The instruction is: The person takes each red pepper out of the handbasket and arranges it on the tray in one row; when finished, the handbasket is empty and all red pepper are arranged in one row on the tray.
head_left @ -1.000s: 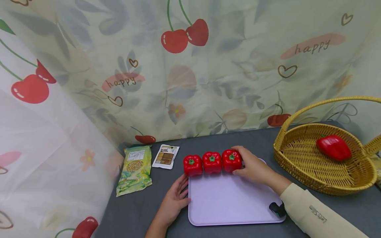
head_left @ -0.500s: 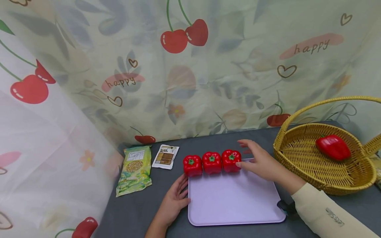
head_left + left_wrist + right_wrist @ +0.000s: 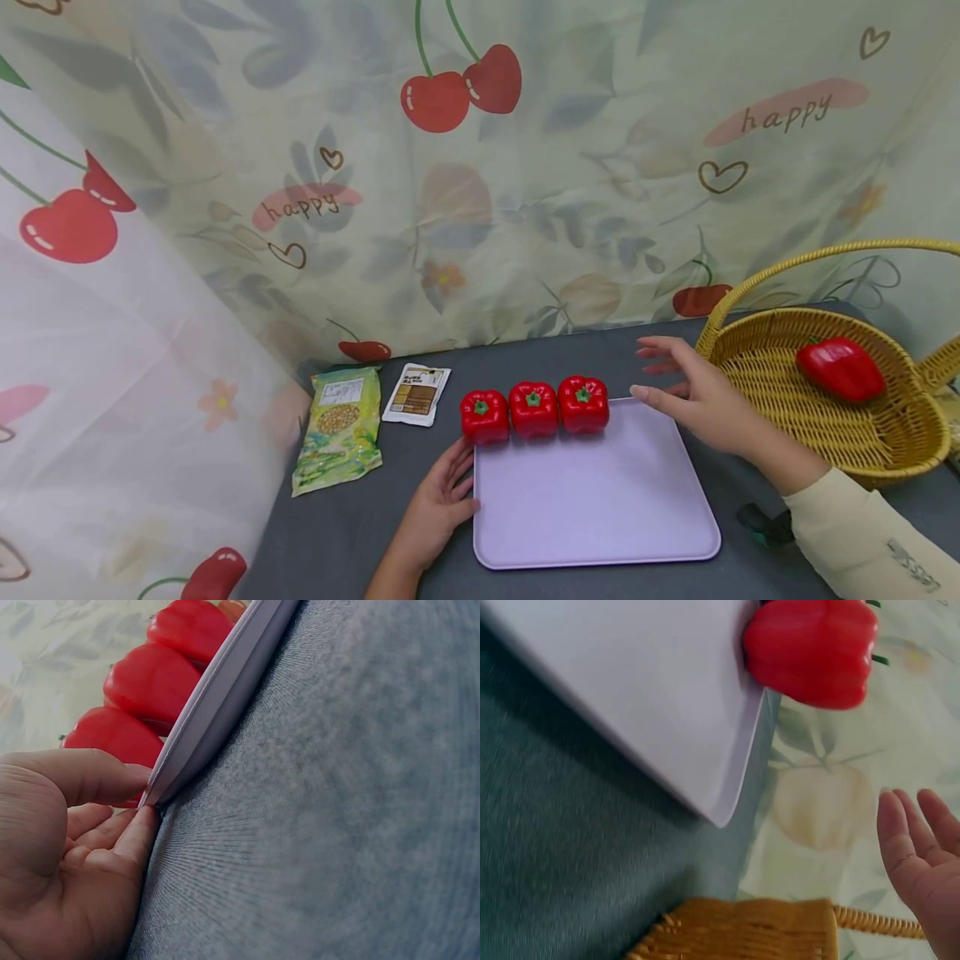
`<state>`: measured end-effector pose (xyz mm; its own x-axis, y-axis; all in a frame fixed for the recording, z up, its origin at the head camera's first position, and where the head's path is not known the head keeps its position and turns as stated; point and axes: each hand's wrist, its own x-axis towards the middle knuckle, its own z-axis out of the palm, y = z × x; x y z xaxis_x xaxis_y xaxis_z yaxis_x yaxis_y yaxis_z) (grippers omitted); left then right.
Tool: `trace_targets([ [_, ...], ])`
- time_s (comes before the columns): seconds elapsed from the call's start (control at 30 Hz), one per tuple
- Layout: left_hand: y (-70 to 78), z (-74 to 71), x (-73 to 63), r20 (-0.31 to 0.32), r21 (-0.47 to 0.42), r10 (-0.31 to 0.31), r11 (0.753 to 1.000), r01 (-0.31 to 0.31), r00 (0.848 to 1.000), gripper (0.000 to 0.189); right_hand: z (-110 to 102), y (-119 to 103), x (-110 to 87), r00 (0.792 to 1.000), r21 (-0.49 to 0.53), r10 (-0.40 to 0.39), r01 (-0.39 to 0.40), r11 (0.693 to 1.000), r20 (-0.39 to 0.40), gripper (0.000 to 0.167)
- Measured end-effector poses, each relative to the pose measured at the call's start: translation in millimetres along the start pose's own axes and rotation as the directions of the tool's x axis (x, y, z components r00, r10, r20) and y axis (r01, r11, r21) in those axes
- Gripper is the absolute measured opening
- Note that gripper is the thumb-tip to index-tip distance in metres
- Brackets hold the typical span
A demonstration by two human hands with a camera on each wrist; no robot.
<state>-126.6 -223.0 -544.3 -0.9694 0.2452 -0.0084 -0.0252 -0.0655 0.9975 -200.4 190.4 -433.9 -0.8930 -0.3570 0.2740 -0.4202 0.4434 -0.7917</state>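
Three red bell peppers with green stems, the left (image 3: 485, 417), middle (image 3: 534, 409) and right (image 3: 584, 404), stand in a row along the far edge of a lavender tray (image 3: 592, 508). My left hand (image 3: 435, 508) is at the tray's left edge. In the left wrist view its thumb and fingertips pinch the tray's rim (image 3: 206, 709). My right hand (image 3: 708, 404) hovers between the tray's far right corner and the basket, its fingers apart and holding nothing. In the right wrist view its fingers (image 3: 900, 847) are spread away from the nearest pepper (image 3: 814, 649).
A yellow wicker basket (image 3: 738, 367) with a tall handle stands on the right, another red pepper (image 3: 842, 369) lying inside. On the left lie a green food bag (image 3: 341, 429) and a small white-and-brown packet (image 3: 417, 395). A printed curtain (image 3: 525, 217) hangs behind the grey table (image 3: 337, 542).
My right hand has let go of the right-hand pepper and moved right toward the basket, its fingers spreading. The left hand and the peppers have stayed in place.
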Motion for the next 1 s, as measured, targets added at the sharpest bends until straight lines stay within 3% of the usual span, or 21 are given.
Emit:
trace_targets([
  [0.33,-1.5,-1.6,-0.3,0.004,-0.005,0.009,1.000,-0.009,1.000,0.092,-15,4,-12.3,0.997,0.075,-0.066,0.069,0.995,-0.037,0.063],
  [0.7,-1.6,-1.1,0.0,0.006,-0.018,0.010,1.000,-0.010,1.000,0.092,-35,9,-26.7,0.987,0.203,-0.146,0.156,0.967,-0.065,0.055],
  [0.83,-0.2,-0.1,0.1,0.002,-0.011,0.007,1.000,-0.007,1.000,0.092,-45,11,-30.3,0.980,0.234,-0.184,0.198,0.952,-0.079,0.051],
  [1.0,1.2,0.5,0.0,-0.003,0.001,-0.001,1.000,0.001,1.000,0.091,-57,19,-34.4,0.970,0.348,-0.225,0.244,0.905,-0.094,0.049],
])
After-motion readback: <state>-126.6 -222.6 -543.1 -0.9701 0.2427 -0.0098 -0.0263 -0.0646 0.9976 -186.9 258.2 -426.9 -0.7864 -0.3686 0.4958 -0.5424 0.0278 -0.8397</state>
